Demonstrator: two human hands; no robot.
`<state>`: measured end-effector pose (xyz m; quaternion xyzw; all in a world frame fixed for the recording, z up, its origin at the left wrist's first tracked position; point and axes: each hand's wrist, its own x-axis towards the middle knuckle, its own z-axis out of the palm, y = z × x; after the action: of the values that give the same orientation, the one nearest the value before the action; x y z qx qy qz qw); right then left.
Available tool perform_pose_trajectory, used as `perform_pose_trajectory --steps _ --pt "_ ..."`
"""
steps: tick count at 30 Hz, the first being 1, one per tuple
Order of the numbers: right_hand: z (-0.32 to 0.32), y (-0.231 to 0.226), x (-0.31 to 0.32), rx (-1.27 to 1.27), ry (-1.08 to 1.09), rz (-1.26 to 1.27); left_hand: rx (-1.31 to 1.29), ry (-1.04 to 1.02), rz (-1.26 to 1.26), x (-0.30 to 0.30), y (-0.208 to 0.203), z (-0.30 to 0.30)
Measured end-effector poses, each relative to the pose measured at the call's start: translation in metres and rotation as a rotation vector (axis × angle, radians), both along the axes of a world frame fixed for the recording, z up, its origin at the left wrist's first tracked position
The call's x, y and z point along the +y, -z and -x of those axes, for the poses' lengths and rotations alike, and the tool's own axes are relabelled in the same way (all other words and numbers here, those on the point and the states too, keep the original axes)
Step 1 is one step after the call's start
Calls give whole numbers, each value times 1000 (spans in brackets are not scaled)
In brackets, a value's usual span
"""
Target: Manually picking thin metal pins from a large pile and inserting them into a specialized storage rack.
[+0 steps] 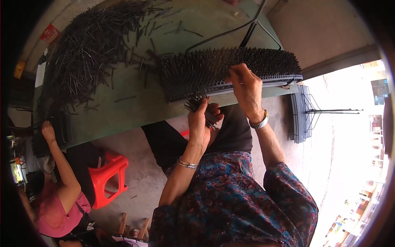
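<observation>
A long perforated block [268,79] lies along the near edge of the green table, its far part densely filled with upright black strips [230,59]. Along its near side, rows of bare holes show. My left hand [199,123] is closed around a bunch of thin black strips [194,104], just below the block's front edge. Over the rows of holes, my right hand [248,86] is pinched, fingertips down at the block. What sits between those fingertips is too small to make out.
A large heap of black strips [86,57] covers the table's [135,111] left side, with loose ones scattered around. A co-worker in pink [61,210] works at the left end. A red stool [109,177] stands below. Another block with wire frame [302,113] is at right.
</observation>
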<state>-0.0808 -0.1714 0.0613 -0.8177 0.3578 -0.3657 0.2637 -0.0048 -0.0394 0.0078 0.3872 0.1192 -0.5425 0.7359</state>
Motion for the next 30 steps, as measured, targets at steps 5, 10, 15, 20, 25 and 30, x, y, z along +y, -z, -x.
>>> perform_pose_trajectory --steps 5,10,15,20,25,30 --pt "-10 14 -8 27 -87 117 -46 19 36 5 2 3" --pt "-14 9 -6 77 -104 156 -50 1 52 9 -5 5" --pt "-13 7 -8 105 -181 147 -84 6 62 11 -7 8" --pt "-11 11 -7 110 -209 150 -66 7 51 12 -8 12" --pt "-11 19 -8 5 -130 189 -68 10 39 15 -7 13" --pt "-17 13 -10 80 -113 208 -91 16 70 15 -12 14"
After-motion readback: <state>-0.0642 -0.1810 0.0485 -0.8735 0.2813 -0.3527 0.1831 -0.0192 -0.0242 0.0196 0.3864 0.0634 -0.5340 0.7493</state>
